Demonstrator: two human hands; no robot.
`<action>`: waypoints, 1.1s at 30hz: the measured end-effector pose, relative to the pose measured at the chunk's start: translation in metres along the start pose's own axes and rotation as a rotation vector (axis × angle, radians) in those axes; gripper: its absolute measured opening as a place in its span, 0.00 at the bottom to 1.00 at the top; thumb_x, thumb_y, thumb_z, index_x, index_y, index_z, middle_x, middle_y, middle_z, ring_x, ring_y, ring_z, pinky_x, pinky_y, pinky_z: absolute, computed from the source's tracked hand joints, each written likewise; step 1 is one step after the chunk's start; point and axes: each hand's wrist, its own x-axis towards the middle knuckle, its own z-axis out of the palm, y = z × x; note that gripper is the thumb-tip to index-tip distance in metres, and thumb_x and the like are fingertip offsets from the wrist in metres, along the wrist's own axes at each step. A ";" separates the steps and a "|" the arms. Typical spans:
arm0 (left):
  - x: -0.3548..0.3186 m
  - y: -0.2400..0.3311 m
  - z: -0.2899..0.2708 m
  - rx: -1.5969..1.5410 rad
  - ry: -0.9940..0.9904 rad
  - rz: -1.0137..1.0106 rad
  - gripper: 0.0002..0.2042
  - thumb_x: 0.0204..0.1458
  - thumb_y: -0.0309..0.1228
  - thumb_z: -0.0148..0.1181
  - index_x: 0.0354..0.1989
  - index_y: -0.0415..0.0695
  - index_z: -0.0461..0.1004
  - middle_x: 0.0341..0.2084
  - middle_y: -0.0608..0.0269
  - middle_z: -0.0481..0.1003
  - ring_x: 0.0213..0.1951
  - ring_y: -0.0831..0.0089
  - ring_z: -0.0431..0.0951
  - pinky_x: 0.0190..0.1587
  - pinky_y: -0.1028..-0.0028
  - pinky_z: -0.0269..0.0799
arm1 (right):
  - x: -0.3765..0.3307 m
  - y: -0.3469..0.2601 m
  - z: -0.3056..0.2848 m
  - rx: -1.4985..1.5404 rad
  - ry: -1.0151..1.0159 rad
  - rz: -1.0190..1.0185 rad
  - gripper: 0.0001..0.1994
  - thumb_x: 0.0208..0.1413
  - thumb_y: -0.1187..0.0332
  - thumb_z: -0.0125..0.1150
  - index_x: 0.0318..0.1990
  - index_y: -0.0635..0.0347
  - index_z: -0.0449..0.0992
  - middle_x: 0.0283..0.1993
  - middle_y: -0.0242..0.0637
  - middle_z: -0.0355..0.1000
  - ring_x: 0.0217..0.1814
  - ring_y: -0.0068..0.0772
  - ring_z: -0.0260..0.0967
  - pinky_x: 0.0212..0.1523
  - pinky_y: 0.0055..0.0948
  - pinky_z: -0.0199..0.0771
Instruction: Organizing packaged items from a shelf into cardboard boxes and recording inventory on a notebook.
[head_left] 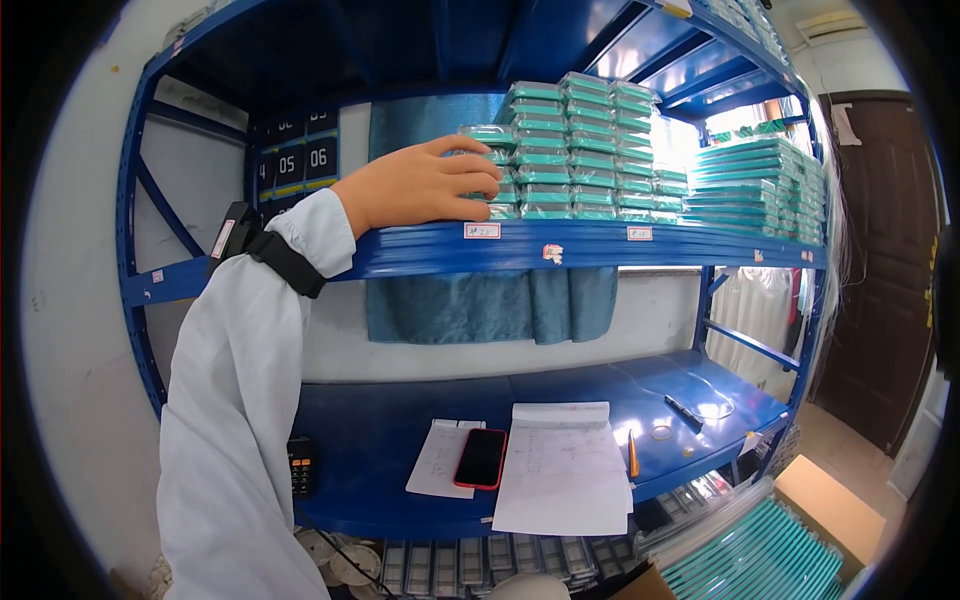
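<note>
My left hand reaches up to the upper blue shelf and its fingers close around the leftmost stack of flat green-edged clear boxes. More stacks of the same boxes stand right beside it, and a wider stack sits further right. The arm wears a white sleeve with a black wrist strap. My right hand is not in view.
On the lower blue shelf lie a red-cased phone, paper sheets, an orange pen, a black marker and a small black handset. A teal cloth hangs behind. Trays and a cardboard box sit below.
</note>
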 end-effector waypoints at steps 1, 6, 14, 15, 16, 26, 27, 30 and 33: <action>-0.001 0.000 0.002 -0.004 0.000 0.001 0.09 0.41 0.30 0.60 0.32 0.54 0.69 0.40 0.74 0.69 0.52 0.73 0.66 0.59 0.70 0.60 | 0.000 0.001 0.001 0.001 -0.005 0.003 0.21 0.53 0.53 0.52 0.39 0.67 0.75 0.38 0.57 0.73 0.43 0.58 0.69 0.45 0.47 0.68; -0.009 -0.001 -0.004 0.036 -0.009 0.025 0.06 0.43 0.29 0.56 0.31 0.53 0.70 0.34 0.77 0.70 0.45 0.77 0.69 0.52 0.76 0.65 | 0.002 0.006 0.004 -0.018 0.018 -0.033 0.21 0.53 0.53 0.52 0.37 0.66 0.76 0.38 0.57 0.73 0.43 0.58 0.69 0.45 0.47 0.68; -0.020 -0.001 -0.010 0.044 -0.036 0.025 0.08 0.40 0.28 0.56 0.31 0.49 0.72 0.35 0.74 0.71 0.44 0.75 0.70 0.47 0.74 0.68 | -0.002 -0.001 -0.003 -0.030 -0.024 0.021 0.22 0.54 0.52 0.50 0.40 0.65 0.76 0.38 0.56 0.73 0.43 0.58 0.69 0.45 0.46 0.68; -0.028 -0.001 -0.012 0.074 -0.063 0.013 0.07 0.40 0.28 0.57 0.31 0.49 0.72 0.35 0.74 0.71 0.45 0.75 0.70 0.47 0.75 0.68 | 0.001 -0.001 -0.004 -0.035 -0.030 0.019 0.22 0.54 0.52 0.50 0.40 0.65 0.76 0.38 0.56 0.73 0.43 0.58 0.69 0.45 0.46 0.68; -0.031 0.001 -0.023 0.079 -0.055 0.018 0.07 0.40 0.28 0.57 0.31 0.49 0.72 0.35 0.74 0.71 0.45 0.75 0.70 0.47 0.75 0.68 | -0.002 0.001 -0.001 -0.019 -0.015 0.017 0.22 0.54 0.52 0.49 0.41 0.65 0.75 0.39 0.55 0.73 0.44 0.57 0.69 0.45 0.46 0.68; -0.048 0.018 -0.096 0.211 0.082 -0.063 0.08 0.35 0.29 0.60 0.27 0.51 0.72 0.36 0.75 0.71 0.44 0.75 0.71 0.43 0.75 0.70 | 0.012 0.000 0.005 -0.083 -0.081 0.038 0.22 0.55 0.52 0.48 0.41 0.64 0.76 0.40 0.55 0.73 0.45 0.57 0.69 0.46 0.45 0.68; -0.050 0.017 -0.099 0.242 0.079 -0.071 0.07 0.36 0.30 0.63 0.26 0.51 0.72 0.38 0.74 0.71 0.48 0.72 0.70 0.45 0.74 0.70 | 0.012 0.002 0.006 -0.087 -0.085 0.038 0.22 0.55 0.52 0.48 0.41 0.64 0.76 0.40 0.55 0.73 0.45 0.57 0.69 0.46 0.45 0.68; -0.045 0.024 -0.100 0.076 0.232 -0.231 0.09 0.38 0.33 0.66 0.27 0.51 0.72 0.41 0.71 0.70 0.53 0.66 0.66 0.48 0.70 0.68 | 0.010 0.005 0.009 -0.068 -0.044 -0.007 0.22 0.55 0.52 0.48 0.41 0.64 0.76 0.40 0.56 0.73 0.44 0.57 0.69 0.45 0.45 0.69; -0.061 0.021 -0.082 -0.177 0.383 -0.356 0.46 0.26 0.49 0.72 0.58 0.51 0.55 0.61 0.55 0.53 0.64 0.54 0.51 0.61 0.61 0.55 | 0.009 0.007 0.006 -0.090 -0.050 -0.006 0.22 0.55 0.52 0.48 0.40 0.65 0.76 0.38 0.56 0.73 0.43 0.57 0.70 0.44 0.46 0.69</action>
